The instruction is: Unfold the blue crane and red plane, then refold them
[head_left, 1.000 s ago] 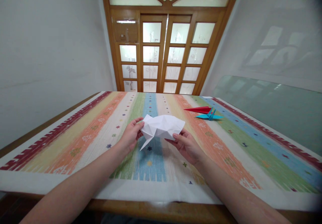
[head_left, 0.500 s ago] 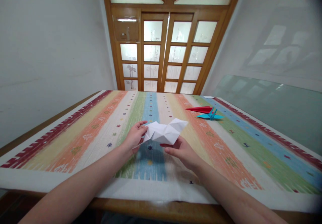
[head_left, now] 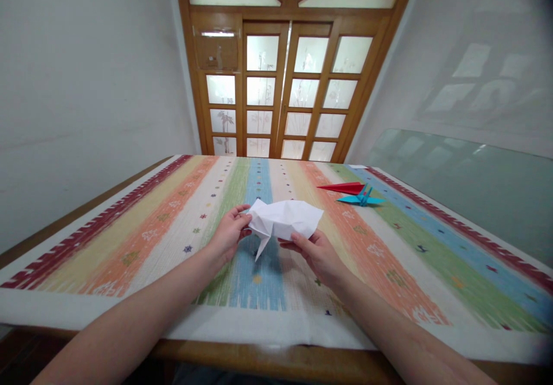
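A partly folded sheet of white paper (head_left: 287, 218) is held up above the striped tablecloth, creased, with a pointed flap hanging down near its left end. My left hand (head_left: 231, 229) pinches the paper's left corner between thumb and fingers. At the lower right edge my right hand (head_left: 313, 249) grips it, thumb on the near face and the fingers partly hidden behind. Farther off to the right, a blue origami crane (head_left: 362, 197) rests on the cloth, touching or just in front of a red paper plane (head_left: 341, 188).
The striped cloth (head_left: 173, 252) covers the table, whose wooden edge (head_left: 259, 362) shows at the front. A pale glass panel (head_left: 466, 183) stands along the right side. Beyond the table is a wooden door (head_left: 285, 91) with glass panes, between white walls.
The white paper has been turned over, so a smoother face now shows and a pointed flap hangs down. My right hand's thumb has moved up onto the paper; the crane and plane stay put.
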The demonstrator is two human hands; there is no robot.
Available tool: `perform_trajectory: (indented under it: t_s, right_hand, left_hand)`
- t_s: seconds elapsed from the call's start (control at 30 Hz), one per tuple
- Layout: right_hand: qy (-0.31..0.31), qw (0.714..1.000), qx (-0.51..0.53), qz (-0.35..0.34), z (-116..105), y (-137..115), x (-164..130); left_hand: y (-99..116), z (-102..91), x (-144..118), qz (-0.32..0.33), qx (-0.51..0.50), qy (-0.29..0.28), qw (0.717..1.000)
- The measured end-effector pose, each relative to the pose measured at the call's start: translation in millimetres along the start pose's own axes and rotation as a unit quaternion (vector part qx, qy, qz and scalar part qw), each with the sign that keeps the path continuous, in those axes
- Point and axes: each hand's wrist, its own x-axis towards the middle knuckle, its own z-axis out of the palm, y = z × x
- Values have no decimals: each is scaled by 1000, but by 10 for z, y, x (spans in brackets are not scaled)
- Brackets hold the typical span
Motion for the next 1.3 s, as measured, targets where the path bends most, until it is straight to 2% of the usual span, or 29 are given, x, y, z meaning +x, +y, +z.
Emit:
perform_trajectory:
  t_s: [0.27,0.43,0.53,0.83,1.03,1.3]
  right_hand:
    - [36,999,-9,-4,-7,55,5]
    - [78,997,-11,6,-6,31,9]
    - [78,997,-14,13,12,9,0]
    - [73,997,-19,-1,-21,-6,11]
    - [75,997,-34,-9,-63,-8,18]
    - [51,995,-76,-30,-21,-124,-16]
  left_hand:
    - [-36,-5,-26,-9,-61,-92,994]
    - [-28,5,-66,3,-50,-149,988]
    - [-11,37,-107,14,-36,-162,986]
    - [91,35,-112,-7,-44,-148,988]
    - [170,6,-81,25,-22,-122,992]
    - [283,13,-134,65,2,-132,989]
